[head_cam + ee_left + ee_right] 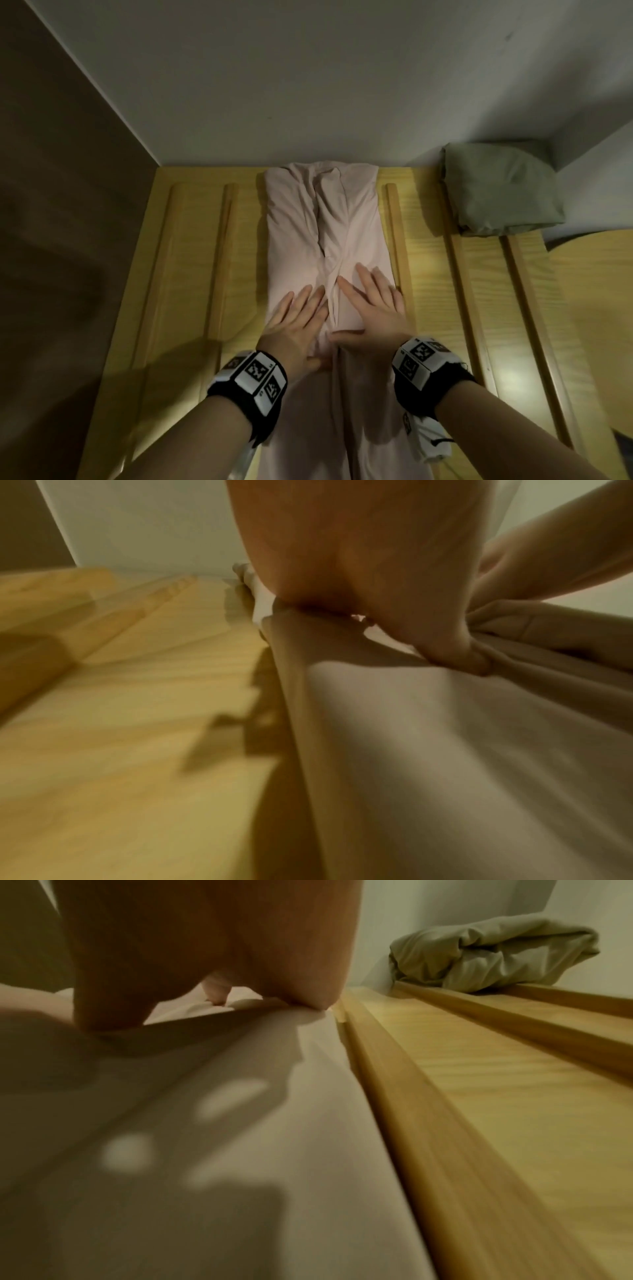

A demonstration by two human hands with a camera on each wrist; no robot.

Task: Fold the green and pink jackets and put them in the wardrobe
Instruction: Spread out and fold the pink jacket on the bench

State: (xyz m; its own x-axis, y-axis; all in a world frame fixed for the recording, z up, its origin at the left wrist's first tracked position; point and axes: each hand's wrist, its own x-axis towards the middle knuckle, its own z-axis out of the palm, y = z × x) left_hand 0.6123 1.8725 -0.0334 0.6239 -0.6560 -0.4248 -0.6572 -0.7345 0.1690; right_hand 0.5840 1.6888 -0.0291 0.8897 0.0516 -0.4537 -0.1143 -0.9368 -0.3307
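The pink jacket lies lengthwise on the yellow wooden surface, its sides folded in toward the middle into a long narrow strip. Both hands lie flat on its near half. My left hand presses the left flap with straight fingers. My right hand presses the right flap, thumb stretched across the centre seam. The left wrist view shows the left hand on the pink jacket; the right wrist view shows the right hand on the same pink jacket. The green jacket sits folded at the back right, also the green jacket.
Raised wooden rails run lengthwise on either side of the jacket. A pale wall closes the back, and a dark brown panel stands on the left. A rounded wooden piece lies at the right edge.
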